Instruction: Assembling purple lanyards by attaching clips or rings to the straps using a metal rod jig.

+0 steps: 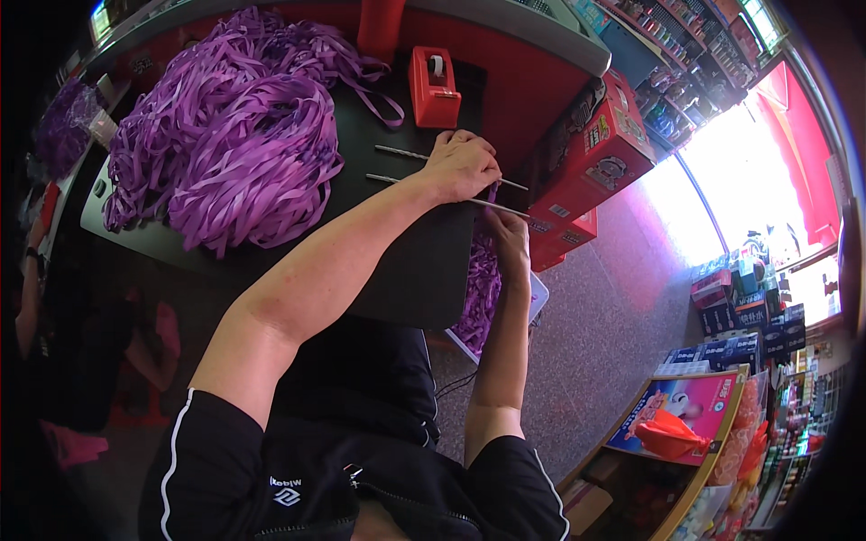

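A purple ribbon [493,191] runs across the gap between two metal rods at the edge of a black tabletop [410,261], just below the bent fingers of my left hand [462,165] and just above the fingertips of my right hand [508,240]. Both hands have their fingers curled in; whether either is clamped on the ribbon, I cannot tell. My left hand lies across the rods, covering their middle stretches. Beyond it stands a red tape dispenser [435,90]; red cartons [591,158] are stacked to the right, and a heap of purple ribbon [248,144] fills the left of the table. Below, my right forearm partly blocks a white bin [539,293] of more ribbon. Another person, at far left, is dark and cut off.
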Action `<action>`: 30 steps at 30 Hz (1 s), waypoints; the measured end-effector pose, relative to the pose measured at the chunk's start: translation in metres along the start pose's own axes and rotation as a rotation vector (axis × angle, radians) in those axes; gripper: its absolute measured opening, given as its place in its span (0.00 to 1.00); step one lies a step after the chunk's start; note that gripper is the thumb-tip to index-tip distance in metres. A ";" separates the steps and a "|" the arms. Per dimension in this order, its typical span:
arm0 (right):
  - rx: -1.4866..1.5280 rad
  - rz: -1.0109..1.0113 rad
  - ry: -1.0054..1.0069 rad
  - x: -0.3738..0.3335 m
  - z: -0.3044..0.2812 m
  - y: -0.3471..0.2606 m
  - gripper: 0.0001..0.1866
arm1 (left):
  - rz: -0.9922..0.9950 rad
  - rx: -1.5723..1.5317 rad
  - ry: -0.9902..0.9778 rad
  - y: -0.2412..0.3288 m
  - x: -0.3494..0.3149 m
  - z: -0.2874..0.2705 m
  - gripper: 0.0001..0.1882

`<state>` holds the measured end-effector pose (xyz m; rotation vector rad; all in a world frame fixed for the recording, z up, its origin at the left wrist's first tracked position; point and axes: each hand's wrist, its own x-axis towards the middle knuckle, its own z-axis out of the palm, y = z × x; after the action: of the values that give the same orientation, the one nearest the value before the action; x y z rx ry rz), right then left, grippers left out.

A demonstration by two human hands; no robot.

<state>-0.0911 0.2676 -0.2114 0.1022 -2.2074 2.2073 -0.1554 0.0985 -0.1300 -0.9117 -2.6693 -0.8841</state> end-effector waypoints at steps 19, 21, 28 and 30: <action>0.224 0.174 -0.031 -0.107 0.008 0.127 0.14 | 0.019 0.063 -0.029 -0.002 0.003 -0.001 0.14; 0.262 0.198 -0.086 -0.120 0.008 0.135 0.14 | 0.025 0.060 -0.031 0.004 0.002 -0.003 0.13; 0.643 0.161 -0.259 -0.161 0.012 0.143 0.07 | 0.042 0.059 -0.027 0.001 0.003 -0.002 0.16; 0.686 0.116 -0.266 -0.168 0.016 0.144 0.07 | 0.041 0.050 -0.029 -0.001 0.005 -0.001 0.16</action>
<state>0.0683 0.2573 -0.3654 0.2942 -1.4615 3.0682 -0.1605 0.1001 -0.1282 -0.9720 -2.6738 -0.7970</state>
